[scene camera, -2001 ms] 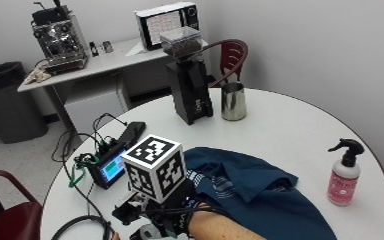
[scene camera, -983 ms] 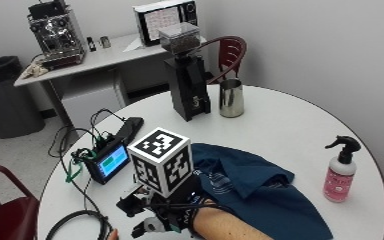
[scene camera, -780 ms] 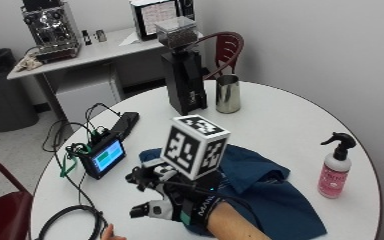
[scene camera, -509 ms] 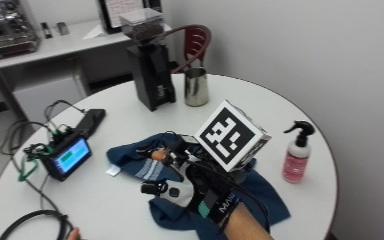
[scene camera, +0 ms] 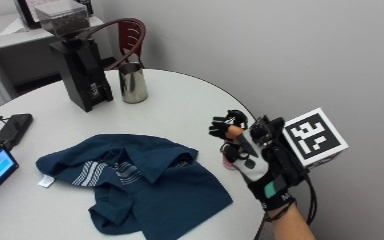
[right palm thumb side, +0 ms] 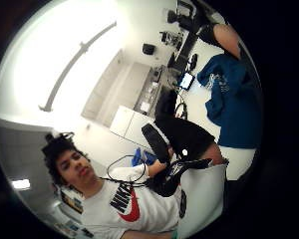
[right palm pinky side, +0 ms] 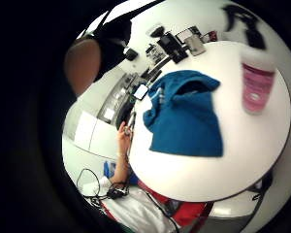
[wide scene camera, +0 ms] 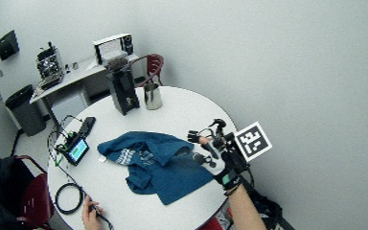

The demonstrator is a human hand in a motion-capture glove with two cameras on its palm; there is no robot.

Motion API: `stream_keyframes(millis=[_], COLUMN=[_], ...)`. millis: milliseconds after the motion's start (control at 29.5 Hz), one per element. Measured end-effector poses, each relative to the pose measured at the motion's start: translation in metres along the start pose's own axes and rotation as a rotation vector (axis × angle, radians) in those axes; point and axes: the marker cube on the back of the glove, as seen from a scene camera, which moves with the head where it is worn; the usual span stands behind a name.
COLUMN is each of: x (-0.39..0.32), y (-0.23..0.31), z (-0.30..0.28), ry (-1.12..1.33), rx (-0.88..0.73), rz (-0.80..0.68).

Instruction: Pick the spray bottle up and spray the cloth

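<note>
Right hand (scene camera: 255, 155) fingers spread, nothing gripped; spray bottle (right palm pinky side: 256, 82) just beyond fingertips, wrap its neck under trigger

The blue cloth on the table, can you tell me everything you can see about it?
The blue cloth is a dark blue shirt with a collar and pale stripes near its middle. It looks like soft fabric. It lies crumpled and partly folded on the round white table, with a small white tag at one edge. Nothing rests on it. The gloved right hand is beside it, not touching it. In the little finger side palm view, a pink spray bottle stands apart from it.
</note>
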Motion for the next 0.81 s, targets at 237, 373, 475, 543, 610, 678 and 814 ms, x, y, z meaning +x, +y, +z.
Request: stream_keyframes(millis=[237,373,475,543,610,678,814], x=[0.049,0.093,0.118,0.134,0.148,0.157,0.170], y=[-0.013,-0.023,-0.029,-0.032,-0.032,-0.029,-0.024], z=[-0.060,-0.070,-0.067,-0.064,-0.059,-0.053,-0.039], ry=[0.024,0.065,0.101,0.126,0.135,0.130,0.138], rx=[0.148,0.131,0.094,0.060,0.030,0.012,0.013], rz=[0.135,0.256,0.302,0.306,0.302,0.302,0.307])
